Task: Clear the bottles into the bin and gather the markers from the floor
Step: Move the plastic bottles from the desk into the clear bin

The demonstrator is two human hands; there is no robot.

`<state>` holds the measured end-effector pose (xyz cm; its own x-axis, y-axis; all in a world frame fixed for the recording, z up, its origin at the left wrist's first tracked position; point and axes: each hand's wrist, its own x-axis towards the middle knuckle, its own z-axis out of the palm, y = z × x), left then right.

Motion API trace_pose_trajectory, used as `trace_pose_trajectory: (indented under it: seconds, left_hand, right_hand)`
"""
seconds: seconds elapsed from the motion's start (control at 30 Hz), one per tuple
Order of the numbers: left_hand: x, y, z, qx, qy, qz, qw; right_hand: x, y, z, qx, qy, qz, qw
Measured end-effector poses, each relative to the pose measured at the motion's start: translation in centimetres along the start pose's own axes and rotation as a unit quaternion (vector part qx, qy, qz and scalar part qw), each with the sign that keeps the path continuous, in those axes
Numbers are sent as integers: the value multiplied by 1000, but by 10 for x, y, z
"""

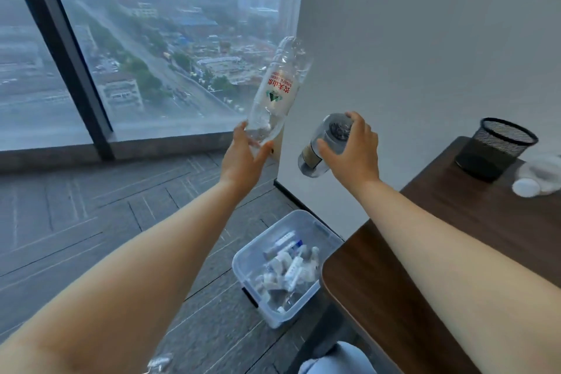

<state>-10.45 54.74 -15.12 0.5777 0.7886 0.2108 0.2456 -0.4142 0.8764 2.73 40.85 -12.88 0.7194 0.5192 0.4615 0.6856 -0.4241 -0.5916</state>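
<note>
Both hands are raised mid-frame, each carrying a bottle, so the step in hand looks like clearing the bottles. The left hand (243,155) curls its fingers round the narrow end of a clear bottle with a red label (279,85), which tilts base-up against the window (151,55) at upper centre. The right hand (352,152), just right of centre, grips a second clear bottle with a tan label (315,158) from above, its base turned towards the camera. At lower centre a clear plastic box (243,258) stands on the floor beside the dark desk (425,252), with a heap of what look like markers (288,267) inside. A black mesh basket (501,143) stands on the desk at upper right, with a pale bottle (531,182) lying near it. Which container is meant as the bin cannot be told for sure; the mesh basket seems likelier. The next move calls for carrying each bottle over that opening and loosening the fingers only once it is above the rim.
</note>
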Motion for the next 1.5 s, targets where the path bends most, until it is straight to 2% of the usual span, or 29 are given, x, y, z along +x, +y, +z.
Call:
trace_pose_trajectory:
  seconds: [0.17,0.27,0.33,0.67,0.8,1.0,1.2,1.5]
  left_hand:
    - [7,-39,-8,39,-49,-14,998]
    - [12,-52,-2,54,-67,-34,996]
    - [14,-59,5,64,-80,-49,994]
    - [9,-88,32,151,-172,-120,966]
    - [7,-89,39,229,-244,-142,931]
    - [4,-71,32,226,-198,-81,950]
    - [-11,-37,26,182,-146,-24,972]
    - [-45,48,38,160,-81,82,980]
  right_hand:
    - [8,11,40,-82,-101,77,988]
    - [9,22,51,-174,-235,109,950]
    - [7,25,57,-184,-275,115,937]
    - [9,23,54,-118,-199,88,969]
    - [10,18,50,-98,-192,70,974]
    - [6,11,36,-92,-180,54,978]
    - [-7,9,16,-70,-216,38,973]
    - [-28,16,-54,-67,-165,16,984]
